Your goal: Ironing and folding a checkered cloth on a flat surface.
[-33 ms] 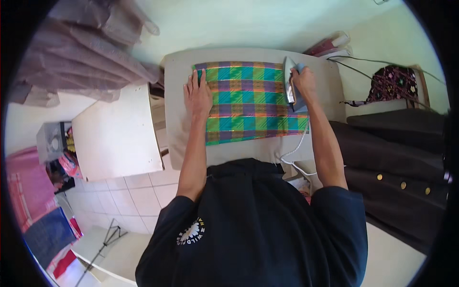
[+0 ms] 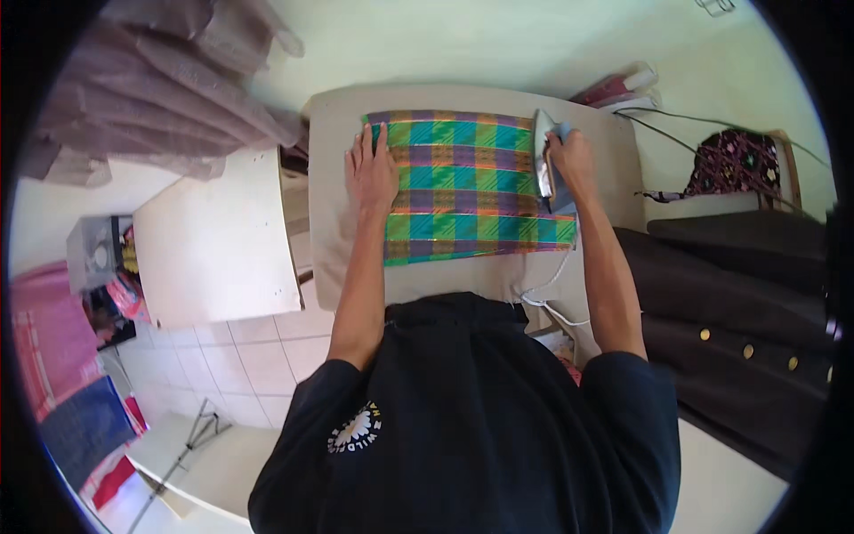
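A plaid cloth (image 2: 463,191) in green, teal, purple and orange lies spread on a beige padded ironing surface (image 2: 342,276). My left hand (image 2: 372,178) rests flat on the cloth's left edge, fingers stretched and slightly apart. At the right edge, my right hand (image 2: 572,162) is wrapped round the handle of a clothes iron (image 2: 543,156). The iron points away from me and looks tilted, its silver metal face showing on the left. Whether it touches the cloth is not plain. A white cord (image 2: 556,274) trails from its back end toward me.
A pale board or tabletop (image 2: 213,245) stands at the left. Mauve garments (image 2: 169,89) hang at the upper left. Dark clothing with gold buttons (image 2: 729,311) lies at the right, near a dark floral cloth (image 2: 737,167). Black cables (image 2: 676,133) run along the right wall.
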